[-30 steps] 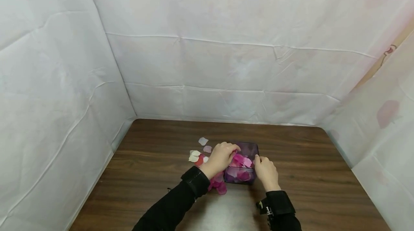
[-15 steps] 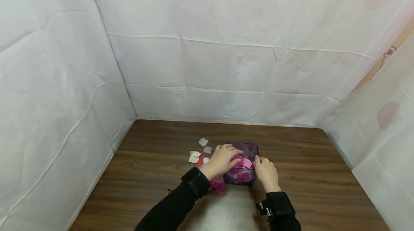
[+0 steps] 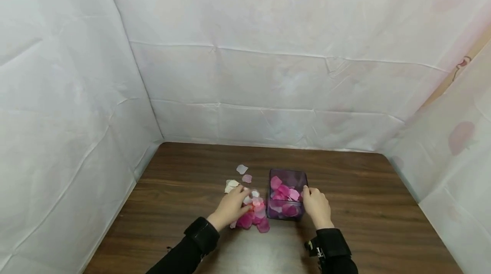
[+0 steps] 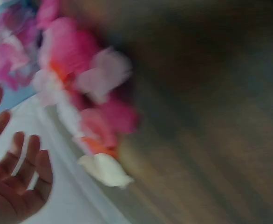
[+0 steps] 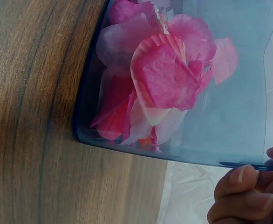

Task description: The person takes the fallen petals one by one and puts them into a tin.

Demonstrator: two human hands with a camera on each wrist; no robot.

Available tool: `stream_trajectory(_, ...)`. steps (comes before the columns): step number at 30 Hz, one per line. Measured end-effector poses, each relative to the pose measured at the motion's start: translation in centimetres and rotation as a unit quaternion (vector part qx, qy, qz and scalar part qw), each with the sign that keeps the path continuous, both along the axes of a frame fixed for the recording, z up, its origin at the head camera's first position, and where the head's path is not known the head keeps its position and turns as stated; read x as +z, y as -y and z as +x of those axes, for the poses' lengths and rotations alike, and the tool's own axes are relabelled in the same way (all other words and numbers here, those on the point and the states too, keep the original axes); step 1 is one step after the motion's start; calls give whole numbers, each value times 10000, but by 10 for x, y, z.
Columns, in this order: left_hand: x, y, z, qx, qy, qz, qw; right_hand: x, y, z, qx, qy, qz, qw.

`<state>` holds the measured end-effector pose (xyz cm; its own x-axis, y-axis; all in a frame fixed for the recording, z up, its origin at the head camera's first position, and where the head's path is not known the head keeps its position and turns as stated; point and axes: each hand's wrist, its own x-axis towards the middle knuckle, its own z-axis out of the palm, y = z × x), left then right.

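Observation:
A see-through purplish plastic box point(image 3: 297, 177) stands on the table with pink petals point(image 3: 283, 189) inside, heaped toward its bottom in the right wrist view. My right hand point(image 3: 317, 206) grips the box's right rim, with its fingers point(image 5: 243, 193) on the outside and the thumb over the edge. To the left of the box lies a loose pile of fabric-like petals point(image 3: 263, 226) in magenta, pink, orange and white. Over this pile's left side is my left hand point(image 3: 229, 209), fingers apart and holding nothing; the left wrist view shows its palm beside the petals.
Two pale petals point(image 3: 242, 169) lie apart behind the pile, and cream petals point(image 3: 231, 186) sit at its back left. The brown wood-grain table point(image 3: 345, 180) is walled in by white cloth point(image 3: 268, 78) at the back and both sides.
My left hand has moved from over the box back left to the petal pile, opening its fingers above the box on the way. The right hand keeps its grip on the box.

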<state>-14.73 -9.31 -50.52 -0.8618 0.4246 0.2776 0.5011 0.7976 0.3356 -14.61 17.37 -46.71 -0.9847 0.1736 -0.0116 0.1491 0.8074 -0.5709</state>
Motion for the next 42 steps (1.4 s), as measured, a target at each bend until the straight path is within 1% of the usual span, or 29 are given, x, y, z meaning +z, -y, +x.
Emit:
stream_trajectory(3,-15,9,12,136,449,-382,9982,-2,-1,0,17,-43,30,10000)
stream_trajectory(4,-19,10,15,207,603,-429,9970,-2,-1,0,22,-61,31,10000)
stream_trajectory(5,-22,12,18,269,669,-445,9964,-2,-1,0,32,-92,45,9999)
stream_trajectory(7,-28,13,22,325,596,-380,9970,-2,-1,-1,29,-104,57,9999)
stream_trajectory(11,-34,11,24,386,151,-25,9991,-2,0,-1,17,-64,69,10000)
stream_trajectory(12,-34,11,23,411,93,49,9991,-2,0,-1,30,-45,66,10000)
stream_trajectory(16,-35,10,20,544,115,287,9980,-2,2,-1,23,-21,18,10000)
stream_trajectory(18,-35,9,16,573,27,475,9972,-3,1,-1,19,-24,6,10000)
stream_trajectory(20,-34,9,14,585,-164,683,9958,-3,1,-1,16,-26,2,10000)
stream_trajectory(23,-30,9,11,701,-500,792,9931,-3,0,-1,41,-36,29,10000)
stream_trajectory(27,-20,9,7,914,-703,806,9901,-2,0,-2,67,-25,56,10000)
stream_trajectory(29,-13,9,3,976,-718,895,9886,-2,0,-2,79,-27,62,9999)
stream_trajectory(33,9,3,-8,1022,-662,1207,9852,-2,-1,-2,69,-29,45,10000)
stream_trajectory(36,32,-6,-18,915,-555,1543,9822,-2,-1,-1,64,-27,20,10000)
stream_trajectory(39,55,-20,-27,679,-485,1847,9792,-2,-1,-1,64,-38,14,10000)
stream_trajectory(42,73,-36,-35,457,-435,2032,9771,-1,-1,-1,60,-52,19,10000)
